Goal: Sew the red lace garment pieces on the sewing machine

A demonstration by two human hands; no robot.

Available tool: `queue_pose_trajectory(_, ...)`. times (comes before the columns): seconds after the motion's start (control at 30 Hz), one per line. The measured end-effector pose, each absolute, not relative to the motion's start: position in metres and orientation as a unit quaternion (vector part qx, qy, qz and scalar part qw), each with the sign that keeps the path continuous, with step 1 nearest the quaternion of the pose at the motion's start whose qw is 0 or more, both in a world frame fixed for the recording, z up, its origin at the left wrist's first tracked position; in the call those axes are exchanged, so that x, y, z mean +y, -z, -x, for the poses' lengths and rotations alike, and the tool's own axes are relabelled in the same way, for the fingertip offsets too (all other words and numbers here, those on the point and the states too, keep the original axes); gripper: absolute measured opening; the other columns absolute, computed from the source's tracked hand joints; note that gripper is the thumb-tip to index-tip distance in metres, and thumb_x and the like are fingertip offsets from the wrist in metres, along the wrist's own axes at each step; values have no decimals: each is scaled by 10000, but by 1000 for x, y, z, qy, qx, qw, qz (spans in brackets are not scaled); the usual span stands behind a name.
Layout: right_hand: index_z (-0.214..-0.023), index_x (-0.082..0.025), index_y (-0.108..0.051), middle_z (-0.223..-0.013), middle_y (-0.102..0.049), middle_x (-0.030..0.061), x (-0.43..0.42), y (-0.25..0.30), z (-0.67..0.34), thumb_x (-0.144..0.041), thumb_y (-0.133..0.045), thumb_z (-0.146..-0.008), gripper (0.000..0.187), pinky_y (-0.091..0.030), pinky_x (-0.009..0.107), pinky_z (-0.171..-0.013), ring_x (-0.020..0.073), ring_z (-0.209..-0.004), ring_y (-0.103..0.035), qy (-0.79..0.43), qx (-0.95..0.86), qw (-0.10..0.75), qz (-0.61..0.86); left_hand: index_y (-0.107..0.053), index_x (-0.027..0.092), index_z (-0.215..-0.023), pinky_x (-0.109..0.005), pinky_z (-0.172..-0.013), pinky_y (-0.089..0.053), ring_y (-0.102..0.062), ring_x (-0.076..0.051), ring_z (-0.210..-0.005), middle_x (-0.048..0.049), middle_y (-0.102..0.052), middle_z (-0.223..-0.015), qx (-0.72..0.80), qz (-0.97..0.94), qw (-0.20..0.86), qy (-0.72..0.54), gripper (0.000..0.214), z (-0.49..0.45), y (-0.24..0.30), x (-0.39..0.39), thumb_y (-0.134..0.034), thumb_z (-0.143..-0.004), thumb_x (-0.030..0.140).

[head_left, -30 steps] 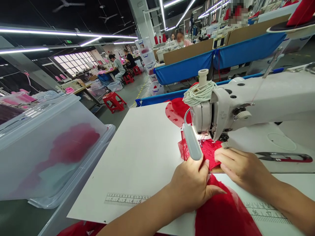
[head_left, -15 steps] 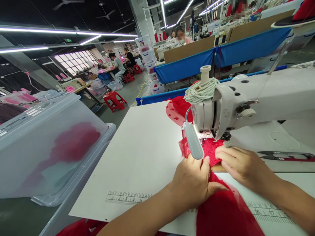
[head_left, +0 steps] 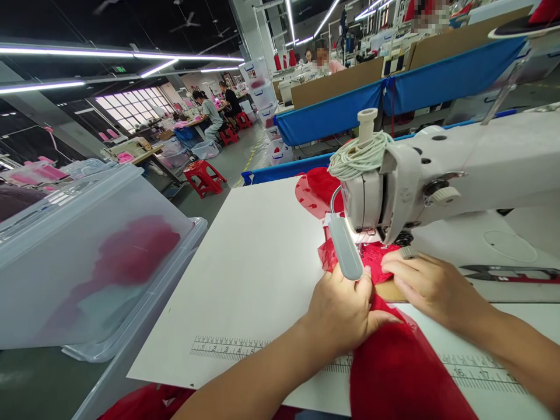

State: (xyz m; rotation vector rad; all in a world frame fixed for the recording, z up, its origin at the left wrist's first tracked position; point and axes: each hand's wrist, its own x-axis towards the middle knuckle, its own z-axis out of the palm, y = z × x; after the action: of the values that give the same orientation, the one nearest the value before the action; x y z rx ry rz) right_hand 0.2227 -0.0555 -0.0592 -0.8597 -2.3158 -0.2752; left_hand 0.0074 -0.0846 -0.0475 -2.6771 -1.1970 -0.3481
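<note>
Just right of centre, the left hand (head_left: pixel 340 308) grips red fabric (head_left: pixel 400 364) near the sewing machine (head_left: pixel 494 169). Farther right, the right hand (head_left: pixel 431 287) pinches its edge.

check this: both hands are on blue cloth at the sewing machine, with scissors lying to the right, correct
No, the cloth is red, not blue, as the head view shows. The left hand and right hand are on it at the sewing machine, with scissors lying to the right.
</note>
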Motion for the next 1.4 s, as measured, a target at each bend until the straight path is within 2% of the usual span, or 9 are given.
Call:
queue_pose_trajectory(0.2,-946,-172,-666,-901,-716,95,-55,63,-223,-10,-390,-911,322,-450,314,-574,208,-743,-653,91,-878,327,337,-662,95,-1213,-487,-942,-512,-627,-367,-1144,-224,-668,-1197,-401,897,127,137,927,-6,51,-88,-156,-935,821)
queue_pose_trajectory(0.3,-928,-181,-673,-895,-717,91,-55,64,-223,-12,-399,-909,323,-463,316,-590,206,-742,-656,86,-876,326,343,-637,88,-1280,-530,-1017,-443,-631,-348,-1109,-210,-659,-1256,-390,895,147,157,944,-6,50,-93,-153,-936,822)
queue_pose_trajectory(0.43,-912,-180,-667,-906,-723,95,-55,64,-223,-5,-391,-906,326,-464,312,-561,209,-746,-664,89,-878,325,341,-664,92,-1236,-507,-1004,-419,-652,-299,-956,-183,-699,-1181,-391,887,163,182,957,-8,50,-99,-153,-926,839)
queue_pose_trajectory(0.57,-935,-182,-660,-892,-722,88,-55,65,-223,-29,-396,-931,306,-481,314,-576,213,-752,-667,91,-877,330,339,-664,88,-1238,-499,-998,-395,-646,-312,-987,-192,-703,-1153,-394,883,175,185,976,-9,54,-100,-152,-914,853)
queue_pose_trajectory(0.7,-985,-172,-668,-898,-725,88,-54,66,-225,-48,-404,-943,294,-501,316,-623,209,-770,-672,85,-876,337,334,-683,94,-1185,-469,-958,-405,-648,-288,-920,-191,-702,-1141,-394,883,174,187,966,-9,55,-99,-129,-922,841)
queue_pose_trajectory(0.93,-976,-184,-683,-912,-735,78,-52,67,-225,-35,-401,-924,323,-532,324,-655,214,-796,-683,94,-877,323,342,-667,97,-1219,-463,-951,-407,-641,-279,-873,-198,-696,-1143,-402,881,171,183,955,-9,52,-98,-133,-927,833)
queue_pose_trajectory(1.17,-997,-166,-690,-968,-746,96,-50,66,-226,-31,-403,-902,331,-573,337,-712,223,-847,-700,112,-881,311,339,-652,93,-1254,-465,-981,-393,-665,-312,-956,-196,-707,-1144,-407,874,182,195,955,-10,50,-94,-147,-928,836)
queue_pose_trajectory(1.4,-967,-167,-703,-912,-731,102,-50,66,-224,-53,-397,-911,331,-533,331,-625,220,-755,-660,124,-876,307,351,-657,86,-1239,-510,-1038,-371,-656,-326,-1028,-207,-682,-1233,-400,883,174,175,912,-7,53,-89,-169,-958,803)
